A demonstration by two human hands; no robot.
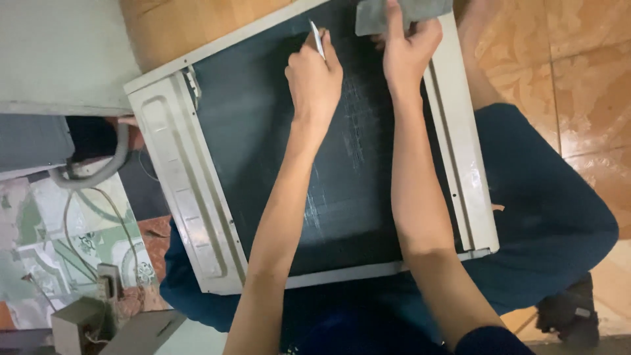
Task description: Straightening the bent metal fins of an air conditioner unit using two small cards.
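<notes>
Pinching the thin white tool in my left hand, I should scrape gently while my right hand, fingers gripping the grey piece at twelve o'clock, steadies the dark panel.

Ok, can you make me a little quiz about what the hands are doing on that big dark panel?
1. True or false: the left hand holds a thin white tool against the dark panel.
2. What does the right hand press on? A) a grey pad B) a red cup C) a book
3. What colour is the frame around the panel?

Key: 1 true; 2 A; 3 light grey.
</notes>
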